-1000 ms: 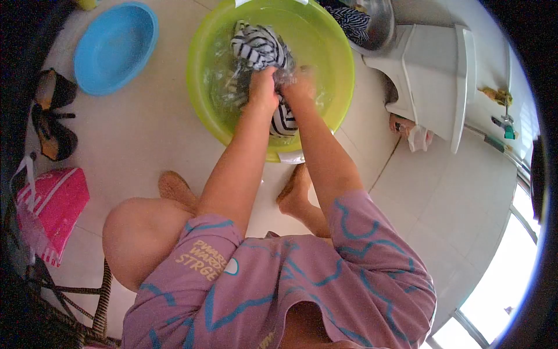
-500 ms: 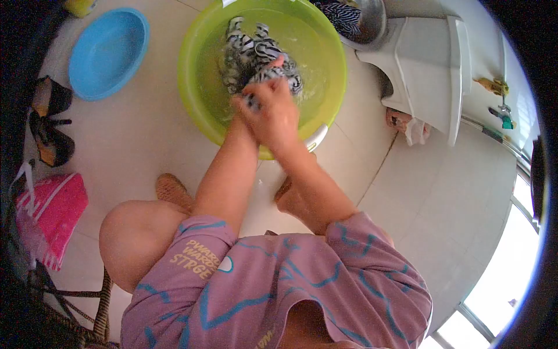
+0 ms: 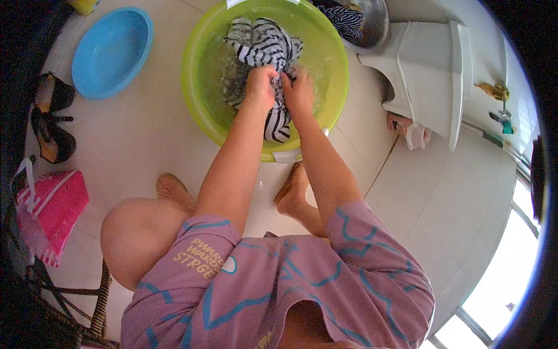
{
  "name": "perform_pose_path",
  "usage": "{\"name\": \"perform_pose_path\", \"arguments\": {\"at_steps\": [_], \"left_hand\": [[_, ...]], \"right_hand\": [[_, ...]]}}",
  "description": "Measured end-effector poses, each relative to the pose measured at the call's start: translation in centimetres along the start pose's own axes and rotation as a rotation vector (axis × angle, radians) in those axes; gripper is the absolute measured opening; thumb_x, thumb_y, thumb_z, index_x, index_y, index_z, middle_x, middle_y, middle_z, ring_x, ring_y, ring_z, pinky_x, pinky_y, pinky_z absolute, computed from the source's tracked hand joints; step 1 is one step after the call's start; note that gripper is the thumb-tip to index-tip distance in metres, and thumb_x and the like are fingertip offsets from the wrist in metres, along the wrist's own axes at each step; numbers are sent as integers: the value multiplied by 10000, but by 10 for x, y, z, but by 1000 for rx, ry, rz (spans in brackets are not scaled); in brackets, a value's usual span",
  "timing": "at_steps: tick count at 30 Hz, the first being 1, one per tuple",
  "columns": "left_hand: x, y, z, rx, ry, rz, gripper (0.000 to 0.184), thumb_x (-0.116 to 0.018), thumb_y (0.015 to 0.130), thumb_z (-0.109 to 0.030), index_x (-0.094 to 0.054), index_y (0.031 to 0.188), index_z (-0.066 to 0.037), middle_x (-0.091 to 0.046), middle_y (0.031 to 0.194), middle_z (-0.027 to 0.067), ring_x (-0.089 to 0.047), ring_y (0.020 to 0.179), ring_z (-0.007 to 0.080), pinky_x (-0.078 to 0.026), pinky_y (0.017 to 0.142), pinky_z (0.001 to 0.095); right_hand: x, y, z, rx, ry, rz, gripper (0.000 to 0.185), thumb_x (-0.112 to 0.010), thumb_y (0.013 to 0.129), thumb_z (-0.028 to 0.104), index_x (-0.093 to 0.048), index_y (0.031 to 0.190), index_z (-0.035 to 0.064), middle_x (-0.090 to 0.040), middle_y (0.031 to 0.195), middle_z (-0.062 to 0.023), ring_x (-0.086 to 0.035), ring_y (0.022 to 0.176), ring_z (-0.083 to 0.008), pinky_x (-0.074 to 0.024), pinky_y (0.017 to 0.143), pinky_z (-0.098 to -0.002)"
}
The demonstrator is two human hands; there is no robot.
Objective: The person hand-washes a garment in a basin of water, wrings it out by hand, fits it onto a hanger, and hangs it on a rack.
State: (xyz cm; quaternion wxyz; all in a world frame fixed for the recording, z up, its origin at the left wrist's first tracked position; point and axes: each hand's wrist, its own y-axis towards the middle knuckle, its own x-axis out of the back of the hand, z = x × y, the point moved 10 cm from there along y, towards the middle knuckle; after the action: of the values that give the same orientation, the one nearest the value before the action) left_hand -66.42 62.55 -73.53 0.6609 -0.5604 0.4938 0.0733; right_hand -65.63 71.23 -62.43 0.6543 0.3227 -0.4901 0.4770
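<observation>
I am looking down at a wide green tub [image 3: 195, 99] standing on the pale floor [image 3: 139, 134], its white handles [image 3: 288, 156] showing at the far and near rims, and it is holding water [image 3: 317, 55] and a black-and-white striped cloth [image 3: 270, 43]. To the right of it, a white stool [image 3: 427, 70] is standing near the wall, and beyond the tub's left side a blue basin [image 3: 110, 52] is resting on the floor. Just beside the tub's far right rim, a metal bowl [image 3: 378, 26] is holding a dark striped cloth [image 3: 344, 24]. Inside the tub, I am keeping my left fingers [image 3: 267, 71] curled and closed on the left side of the bunched striped cloth. My right fingers [image 3: 303, 78] are bending partly inward at the cloth's right side, with the thumb lying against it; they are blurring a little, so I cannot tell how tightly they are closing. The striped cloth is running between my two hands: its larger, crumpled part is lying beyond the fingers toward the far side of the tub, and a narrower, twisted length is reaching back between my wrists toward the near rim. Some darker folds are showing in the water to the left of my left hand.
</observation>
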Motion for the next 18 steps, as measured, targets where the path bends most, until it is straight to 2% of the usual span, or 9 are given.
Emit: {"name": "perform_pose_path", "arguments": {"at_steps": [1, 3, 6, 7, 9, 12, 14, 16, 18], "left_hand": [[12, -5, -5, -25, 39, -146, 151, -612, 692, -106, -568, 828, -58, -575, 849, 55, -523, 849, 220, -399, 891, 320], [7, -9, -6, -32, 69, -103, 208, -630, 720, -144, -598, 899, -43, -619, 892, 68, -570, 850, 228, -440, 861, 340], [-16, -29, -9, 77, 92, 46, 386, -665, 804, -339, -619, 1036, -35, -661, 1004, 98, -627, 894, 240, -490, 834, 396], [-37, -55, -14, 141, 46, 115, 432, -662, 815, -386, -611, 1052, -28, -652, 1026, 109, -617, 920, 231, -476, 861, 391], [-55, -66, -4, 272, 5, 265, 560, -625, 829, -544, -605, 1078, -43, -659, 1009, 112, -636, 877, 240, -505, 816, 401], [-80, -102, -27, 187, -21, 315, 605, -597, 825, -594, -589, 1125, -69, -651, 1038, 93, -632, 895, 232, -517, 805, 379], [-82, -106, -34, 74, -98, 324, 525, -597, 839, -556, -607, 1111, -108, -659, 1014, 80, -636, 888, 220, -523, 812, 371], [-80, -111, -37, -40, -177, 327, 445, -597, 854, -518, -625, 1098, -146, -667, 990, 67, -640, 880, 207, -530, 819, 363], [-63, -116, -35, -79, -227, 354, 309, -551, 925, -296, -571, 1123, -60, -619, 1094, 90, -597, 976, 198, -498, 879, 376]], "right_hand": [[-20, 12, -21, -42, -57, 30, 510, -620, 846, 366, -472, 1269, 122, -539, 1155, -281, -551, 1034, -455, -467, 832, -515], [-15, 13, -12, -153, -51, 174, 550, -657, 816, 287, -471, 1273, 44, -568, 1163, -284, -574, 1073, -397, -491, 840, -459], [-48, 20, -44, -547, 753, 307, 555, -680, 816, 253, -482, 1245, -37, -618, 1078, -240, -624, 967, -310, -508, 819, -378], [-28, 0, -9, -589, 1163, 297, 586, -696, 817, 235, -469, 1262, -71, -641, 1029, -202, -633, 880, -252, -508, 797, -315], [28, -24, 27, -456, 1111, 125, 606, -698, 824, 248, -455, 1279, -70, -643, 1021, -193, -636, 879, -244, -511, 789, -314], [91, -68, 84, -192, 817, 9, 642, -702, 824, 277, -438, 1308, -51, -610, 1112, -210, -633, 953, -260, -511, 817, -339], [109, -95, 130, 202, 357, -57, 653, -716, 804, 300, -445, 1329, 23, -589, 1123, -205, -637, 947, -319, -516, 807, -382], [110, -104, 158, 273, 165, 0, 491, -703, 795, 331, -564, 1216, 121, -577, 999, -180, -628, 824, -367, -521, 715, -434], [93, -83, 162, 353, -8, -4, 377, -690, 802, 346, -627, 1106, 134, -566, 935, -161, -615, 760, -371, -516, 659, -452]]}}
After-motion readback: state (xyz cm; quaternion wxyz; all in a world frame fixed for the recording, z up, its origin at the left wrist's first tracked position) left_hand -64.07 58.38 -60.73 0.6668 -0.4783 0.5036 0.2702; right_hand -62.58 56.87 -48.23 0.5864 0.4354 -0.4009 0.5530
